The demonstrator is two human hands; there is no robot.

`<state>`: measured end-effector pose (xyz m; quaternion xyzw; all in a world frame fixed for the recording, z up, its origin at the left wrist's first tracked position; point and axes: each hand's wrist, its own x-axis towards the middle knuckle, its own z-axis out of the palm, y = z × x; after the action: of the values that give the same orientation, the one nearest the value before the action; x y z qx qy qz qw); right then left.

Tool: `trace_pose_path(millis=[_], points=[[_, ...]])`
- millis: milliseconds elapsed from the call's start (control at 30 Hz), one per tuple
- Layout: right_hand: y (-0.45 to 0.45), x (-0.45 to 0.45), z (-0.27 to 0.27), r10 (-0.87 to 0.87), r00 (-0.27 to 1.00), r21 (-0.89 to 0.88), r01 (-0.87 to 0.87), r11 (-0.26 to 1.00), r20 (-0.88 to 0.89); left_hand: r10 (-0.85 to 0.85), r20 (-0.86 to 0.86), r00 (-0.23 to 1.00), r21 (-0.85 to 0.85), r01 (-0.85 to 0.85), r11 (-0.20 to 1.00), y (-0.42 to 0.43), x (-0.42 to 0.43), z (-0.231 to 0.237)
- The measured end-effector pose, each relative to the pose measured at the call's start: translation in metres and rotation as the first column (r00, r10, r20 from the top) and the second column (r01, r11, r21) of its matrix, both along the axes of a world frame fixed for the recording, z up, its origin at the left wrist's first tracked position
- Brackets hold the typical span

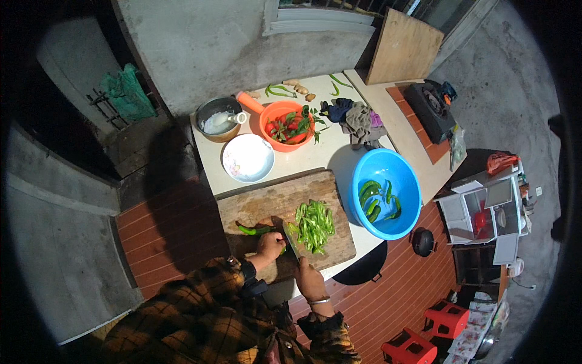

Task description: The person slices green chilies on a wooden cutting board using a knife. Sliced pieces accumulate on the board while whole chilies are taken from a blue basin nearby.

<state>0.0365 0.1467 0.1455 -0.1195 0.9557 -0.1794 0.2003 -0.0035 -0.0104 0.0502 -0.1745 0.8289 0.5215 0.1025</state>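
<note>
My right hand (310,280) grips the handle of a kitchen knife (291,237), its blade on the wooden cutting board (254,207). My left hand (271,246) is closed on a green chili pepper (283,250), mostly hidden by the fingers, just left of the blade. Sliced green peppers (314,226) lie in a pile right of the knife. A whole green chili (249,230) rests on the board beyond my left hand. The blue plastic basin (418,195) to the right of the board holds several green chilies (372,191).
Behind the board stand a white plate (248,158), a metal pot (207,133) with white contents and a spoon, and an orange dipper (291,148) with red and green vegetables. Cloths (359,120), ginger (300,89) and a gas stove (427,111) are farther back.
</note>
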Motion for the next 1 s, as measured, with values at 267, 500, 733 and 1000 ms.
trace_pose_path(millis=[267, 500, 733, 1000], points=[[0.011, 0.013, 0.029, 0.059, 0.997, 0.023, -0.058, 0.998, -0.053, -0.018, -0.015, 1.000, -0.004, 0.018, 1.000, -0.001, 0.001, -0.014], [-0.001, 0.002, 0.018, 0.043, 0.999, -0.010, -0.042, 0.999, 0.007, -0.014, -0.032, 0.999, -0.021, 0.014, 1.000, -0.001, 0.001, -0.011], [-0.010, -0.010, 0.003, -0.108, 0.992, -0.082, 0.113, 0.990, 0.067, 0.056, -0.101, 0.993, 0.116, -0.045, 0.992, 0.002, 0.000, 0.001], [0.013, 0.007, 0.030, 0.059, 0.997, -0.026, -0.058, 0.998, 0.039, -0.058, 0.045, 0.997, -0.058, 0.061, 0.996, -0.003, -0.003, -0.012]])
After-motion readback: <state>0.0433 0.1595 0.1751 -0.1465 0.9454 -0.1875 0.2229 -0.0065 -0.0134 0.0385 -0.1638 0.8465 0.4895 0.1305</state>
